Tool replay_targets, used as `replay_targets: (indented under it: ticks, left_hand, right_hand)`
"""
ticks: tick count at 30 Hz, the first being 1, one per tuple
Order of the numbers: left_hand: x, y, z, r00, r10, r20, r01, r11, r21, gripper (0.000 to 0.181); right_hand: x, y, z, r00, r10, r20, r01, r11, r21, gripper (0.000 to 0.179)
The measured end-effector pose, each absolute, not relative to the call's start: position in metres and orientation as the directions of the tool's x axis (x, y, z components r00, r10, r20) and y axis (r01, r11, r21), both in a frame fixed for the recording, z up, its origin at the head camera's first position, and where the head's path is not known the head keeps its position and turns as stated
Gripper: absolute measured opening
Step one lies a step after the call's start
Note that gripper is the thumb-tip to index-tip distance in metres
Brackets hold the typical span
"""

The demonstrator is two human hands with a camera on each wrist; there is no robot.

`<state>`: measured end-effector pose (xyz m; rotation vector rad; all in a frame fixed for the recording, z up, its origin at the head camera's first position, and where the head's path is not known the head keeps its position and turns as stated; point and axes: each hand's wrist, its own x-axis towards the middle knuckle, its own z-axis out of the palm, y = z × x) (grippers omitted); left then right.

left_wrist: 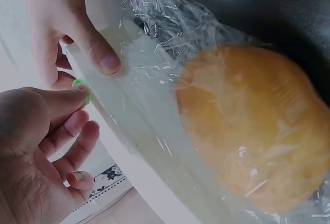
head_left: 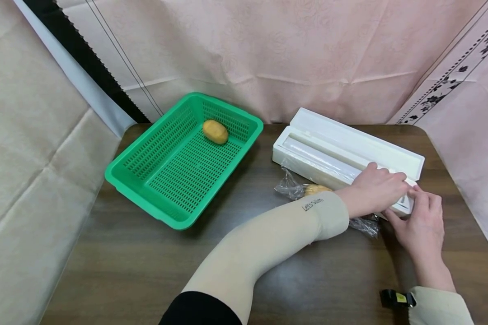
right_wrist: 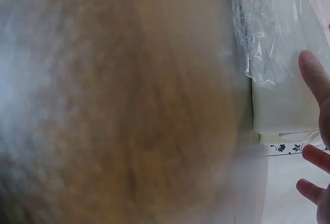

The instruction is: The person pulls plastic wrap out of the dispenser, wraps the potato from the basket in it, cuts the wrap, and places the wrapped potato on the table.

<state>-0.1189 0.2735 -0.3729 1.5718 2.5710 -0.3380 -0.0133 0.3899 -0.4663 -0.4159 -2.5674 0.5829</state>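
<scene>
A white cling film box (head_left: 315, 160) lies on the table with its lid raised and the film roll inside. My left hand (head_left: 372, 189) reaches over its right end; in the left wrist view, thumb and finger pinch a small green slider (left_wrist: 81, 91) at the box edge. My right hand (head_left: 423, 223) holds the right end of the box, its thumb (left_wrist: 107, 61) on the front face. Against the front side, partly hidden by my left arm, a yellow potato-like oval (left_wrist: 252, 126) lies under clear film (left_wrist: 170, 15), which is crumpled at its ends.
A green plastic basket (head_left: 122, 174) stands on the left of the wooden table (head_left: 138, 253), with another yellow oval (head_left: 215, 132) inside. Pale pink cloth (head_left: 268, 54) hangs behind the table. A dark strap (head_left: 397, 299) sits at my right wrist.
</scene>
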Motion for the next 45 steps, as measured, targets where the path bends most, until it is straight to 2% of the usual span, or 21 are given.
replay_targets:
  ticks: [5, 13, 18, 27, 34, 45]
  left_hand:
    - [-0.122, 0.270, -0.370, -0.462, 0.859, -0.221, 0.886, 0.439, -0.148, 0.039]
    - [-0.136, 0.255, -0.366, -0.464, 0.860, -0.212, 0.883, 0.428, -0.194, 0.035]
    - [-0.148, 0.238, -0.363, -0.463, 0.860, -0.214, 0.882, 0.423, -0.205, 0.044]
    - [-0.177, 0.196, -0.364, -0.493, 0.855, -0.160, 0.860, 0.451, -0.240, 0.042]
    - [-0.185, 0.183, -0.362, -0.476, 0.868, -0.139, 0.861, 0.429, -0.272, 0.043]
    - [-0.215, 0.146, -0.361, -0.527, 0.837, -0.144, 0.830, 0.470, -0.301, 0.040]
  right_hand:
    - [-0.015, 0.388, -0.466, -0.847, 0.396, 0.354, 0.209, 0.861, -0.464, 0.076]
    - [-0.013, 0.386, -0.463, -0.846, 0.440, 0.302, 0.274, 0.843, -0.462, 0.089]
    - [-0.013, 0.386, -0.462, -0.847, 0.439, 0.301, 0.274, 0.844, -0.460, 0.089]
    - [-0.013, 0.386, -0.460, -0.851, 0.448, 0.273, 0.293, 0.837, -0.462, 0.090]
    - [-0.012, 0.384, -0.461, -0.844, 0.459, 0.278, 0.290, 0.826, -0.484, 0.089]
    - [-0.011, 0.385, -0.462, -0.841, 0.472, 0.265, 0.302, 0.816, -0.494, 0.087]
